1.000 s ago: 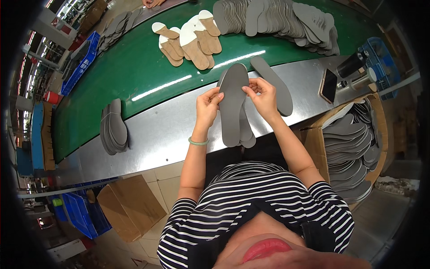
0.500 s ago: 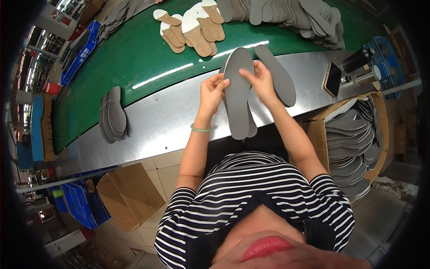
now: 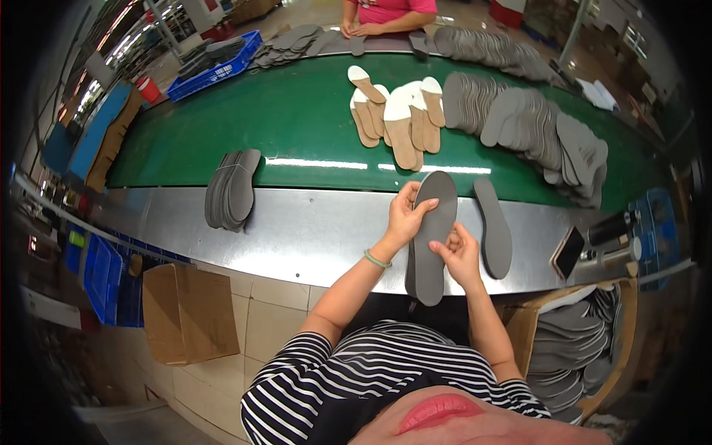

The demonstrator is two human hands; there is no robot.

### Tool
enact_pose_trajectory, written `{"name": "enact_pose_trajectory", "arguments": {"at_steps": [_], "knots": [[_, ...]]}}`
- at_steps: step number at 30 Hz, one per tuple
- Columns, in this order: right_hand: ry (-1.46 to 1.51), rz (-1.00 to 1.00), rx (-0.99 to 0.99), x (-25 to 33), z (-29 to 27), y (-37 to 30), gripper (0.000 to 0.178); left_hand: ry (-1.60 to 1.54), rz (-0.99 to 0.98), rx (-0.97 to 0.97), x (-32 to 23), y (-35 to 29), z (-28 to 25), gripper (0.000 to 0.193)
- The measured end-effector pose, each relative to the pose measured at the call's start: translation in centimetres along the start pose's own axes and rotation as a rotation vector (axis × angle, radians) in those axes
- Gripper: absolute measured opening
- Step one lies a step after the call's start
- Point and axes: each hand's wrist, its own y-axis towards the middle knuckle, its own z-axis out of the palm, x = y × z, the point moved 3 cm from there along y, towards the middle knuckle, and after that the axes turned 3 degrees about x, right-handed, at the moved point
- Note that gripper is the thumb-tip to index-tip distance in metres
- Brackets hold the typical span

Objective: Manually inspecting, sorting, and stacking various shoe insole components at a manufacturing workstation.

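Over the near edge of the metal strip, my left hand [image 3: 405, 216] grips dark grey insoles [image 3: 435, 237] by their upper left side, thumb on top. At least two insoles lie together, since the edge of another shows beneath the top one. Lower down, my right hand [image 3: 463, 257] is closed on the right edge, its thumb pressed on the grey face and its fingertips partly hidden. A single grey insole [image 3: 495, 231] lies on the metal, right of my hands. Farther left, a tied bundle of grey insoles [image 3: 233, 191] rests across the metal and the green surface.
Brown-and-white insoles [image 3: 401, 132] and rows of grey insoles [image 3: 519, 122] lie on the green table [image 3: 297, 119]. A phone [image 3: 568, 252] and dark bottle [image 3: 612, 228] sit at right. A carton [image 3: 523, 334] of insoles stands below. Across the table, a person in pink [image 3: 397, 11] works.
The view has tilted up, bringing the person across the table into sight. My right hand has slid from the insoles' upper part to their middle; my left hand now holds nearer their top.
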Motion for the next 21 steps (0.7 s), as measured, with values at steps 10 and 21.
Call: {"name": "enact_pose_trajectory", "arguments": {"at_steps": [10, 21], "knots": [[0.003, 0.098, 0.181, 0.4, -0.4, 1.0, 0.034, 0.289, 0.087, -0.168, 0.2, 1.8, -2.1, 0.025], [-0.573, 0.068, -0.214, -8.0, -0.5, 1.2, 0.068, 0.274, -0.6, -0.111, 3.3, -6.4, -6.1, 0.074]]}}
